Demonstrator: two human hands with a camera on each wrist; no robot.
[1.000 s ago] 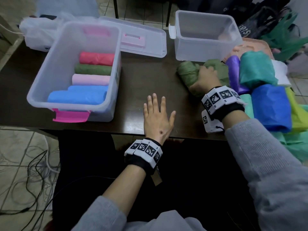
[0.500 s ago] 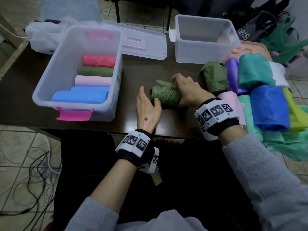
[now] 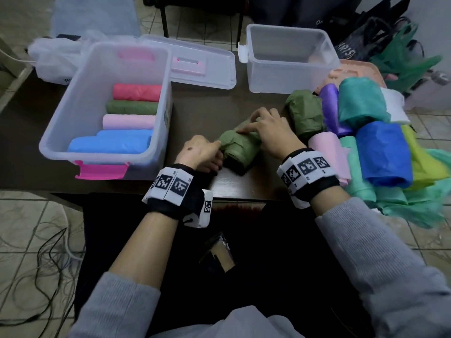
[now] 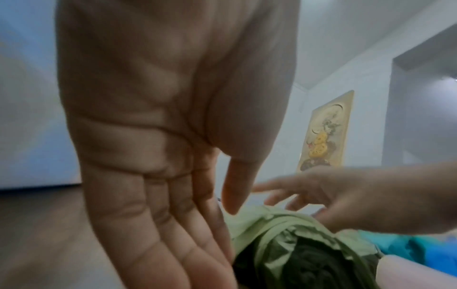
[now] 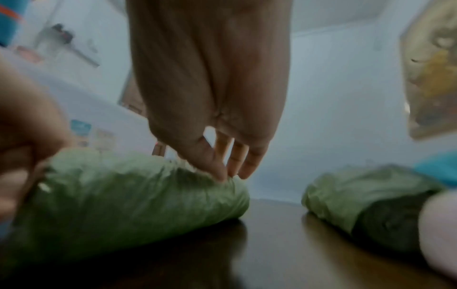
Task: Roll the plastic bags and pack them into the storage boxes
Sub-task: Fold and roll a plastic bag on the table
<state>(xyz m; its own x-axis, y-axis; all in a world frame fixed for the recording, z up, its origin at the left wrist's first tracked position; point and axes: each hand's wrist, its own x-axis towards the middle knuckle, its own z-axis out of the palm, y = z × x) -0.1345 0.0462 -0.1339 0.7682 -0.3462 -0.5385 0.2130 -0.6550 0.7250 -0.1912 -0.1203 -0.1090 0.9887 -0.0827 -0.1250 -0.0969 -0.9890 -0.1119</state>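
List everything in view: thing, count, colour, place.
storage boxes: 2, clear; pink-latched box left, empty box far centre.
packed rolls: about 5, red, green, pink, blue; inside the left box.
lid: 1, clear with pink; flat behind the left box.
green roll: 1, on table centre, under both hands.
second green roll: 1, right of it.
loose bags: several, purple, teal, blue, pink, yellow, white; table right.
table: 1, dark.
left hand: touches the roll's end.
right hand: fingertips on the roll.
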